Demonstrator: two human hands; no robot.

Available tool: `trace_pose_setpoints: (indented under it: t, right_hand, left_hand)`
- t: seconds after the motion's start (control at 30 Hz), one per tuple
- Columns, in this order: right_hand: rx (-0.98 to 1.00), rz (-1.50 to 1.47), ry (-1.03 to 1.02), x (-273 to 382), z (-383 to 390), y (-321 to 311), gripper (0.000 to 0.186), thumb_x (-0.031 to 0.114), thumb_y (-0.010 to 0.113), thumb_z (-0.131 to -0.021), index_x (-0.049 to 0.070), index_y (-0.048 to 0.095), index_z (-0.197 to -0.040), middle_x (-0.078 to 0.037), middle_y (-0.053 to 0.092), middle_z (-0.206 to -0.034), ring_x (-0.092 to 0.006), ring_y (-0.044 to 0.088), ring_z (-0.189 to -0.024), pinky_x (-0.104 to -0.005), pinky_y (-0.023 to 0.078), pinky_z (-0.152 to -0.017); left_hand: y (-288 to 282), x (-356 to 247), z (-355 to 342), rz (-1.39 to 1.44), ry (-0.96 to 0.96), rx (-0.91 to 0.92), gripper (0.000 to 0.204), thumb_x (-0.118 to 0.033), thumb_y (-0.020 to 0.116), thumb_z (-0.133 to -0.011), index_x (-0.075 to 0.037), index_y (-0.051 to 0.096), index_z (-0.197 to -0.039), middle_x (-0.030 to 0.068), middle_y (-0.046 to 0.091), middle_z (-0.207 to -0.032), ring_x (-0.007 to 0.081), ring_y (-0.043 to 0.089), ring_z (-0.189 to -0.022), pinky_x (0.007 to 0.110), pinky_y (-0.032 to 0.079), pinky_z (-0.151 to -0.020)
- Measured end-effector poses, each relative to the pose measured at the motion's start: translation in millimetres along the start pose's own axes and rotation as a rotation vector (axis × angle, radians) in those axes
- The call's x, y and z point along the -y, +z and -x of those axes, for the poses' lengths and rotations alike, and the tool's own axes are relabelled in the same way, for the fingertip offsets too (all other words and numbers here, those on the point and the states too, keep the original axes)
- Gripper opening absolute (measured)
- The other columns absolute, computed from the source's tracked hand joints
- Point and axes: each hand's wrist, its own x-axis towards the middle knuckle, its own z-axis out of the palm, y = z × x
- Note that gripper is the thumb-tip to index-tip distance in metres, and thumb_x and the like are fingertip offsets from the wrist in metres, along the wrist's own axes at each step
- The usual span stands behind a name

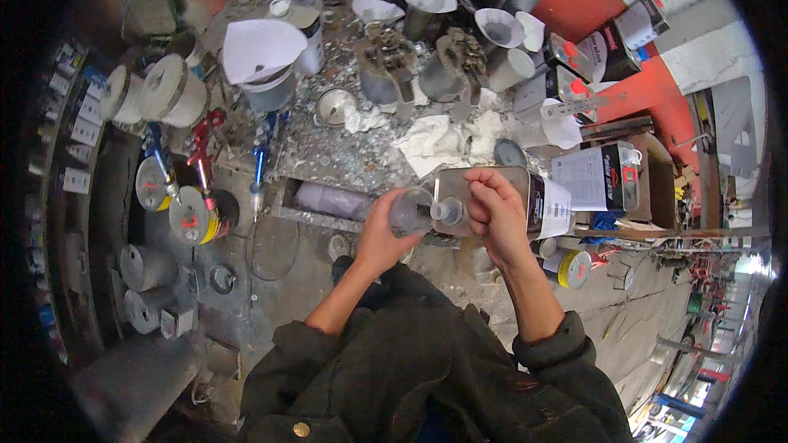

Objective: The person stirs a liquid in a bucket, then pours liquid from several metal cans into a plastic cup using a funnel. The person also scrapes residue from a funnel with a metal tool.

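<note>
"Two checks first: how are the left hand (379,234) and the right hand (502,220) set?"

"Nearest the viewpoint, both extend from the turned-back cuffs of a dark jacket (369,361). The left hand is clamped around the side of a clear cup (404,215). The right hand is curled, thumb near forefinger; whether it grips anything cannot be told. The hands are apart."

"State the cup's position."

"At the bench's (318,143) front edge, just beside a pale round spout (448,212); contact cannot be confirmed. The spout stands at the top face of a rectangular metal can (505,184), with the right hand over that face."

"And beyond these?"

"A recess (320,220) in the bench front contains purple-grey plastic (332,201). Behind, crumpled white cloths (428,143) lie near a round grey lid (509,153). Farther back stand two crusted containers (378,86) and a pot (269,97) topped with white paper (261,45)."
</note>
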Motion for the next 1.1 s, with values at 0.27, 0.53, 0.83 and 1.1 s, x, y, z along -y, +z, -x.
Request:
trace_pose_setpoints:
  t: [0.27,0.53,0.83,1.1]
  right_hand:
    - [-0.025,0.061,0.045,-44,-15,26,0.012,0.012,0.055,-0.098,0.01,0.061,-0.108,0.009,0.042,-0.071,-0.0006,0.033,-0.053,-0.0193,0.024,-0.044]
    - [-0.018,0.101,0.033,-64,-23,36,0.012,0.013,0.054,-0.099,0.011,0.061,-0.108,0.009,0.042,-0.068,-0.0007,0.032,-0.052,-0.0195,0.024,-0.044]
    - [-0.04,0.207,0.007,-75,-28,45,0.013,0.013,0.053,-0.098,0.011,0.06,-0.109,0.009,0.036,-0.064,-0.0022,0.031,-0.051,-0.0198,0.022,-0.044]
    - [-0.064,0.226,0.033,-81,-31,49,0.013,0.014,0.054,-0.097,0.011,0.061,-0.108,0.009,0.037,-0.063,-0.0023,0.032,-0.051,-0.0202,0.022,-0.045]
  left_hand:
    - [-12,25,12,-0.141,0.052,-0.06,0.08,-0.007,0.085,-0.064,-0.008,0.049,-0.135,0.0157,0.054,-0.134,0.0335,0.05,-0.125,0.041,0.041,-0.106]
    - [-20,40,19,-0.203,0.048,-0.069,0.078,-0.007,0.084,-0.064,-0.009,0.05,-0.134,0.0148,0.053,-0.133,0.0358,0.048,-0.125,0.043,0.04,-0.106]
    - [-18,51,21,-0.184,0.026,-0.081,0.076,-0.006,0.083,-0.065,-0.01,0.05,-0.133,0.0148,0.053,-0.132,0.0371,0.048,-0.126,0.043,0.041,-0.105]
    - [-19,59,22,-0.188,-0.003,-0.064,0.075,-0.008,0.083,-0.066,-0.01,0.05,-0.134,0.0147,0.052,-0.134,0.0365,0.046,-0.13,0.042,0.039,-0.108]
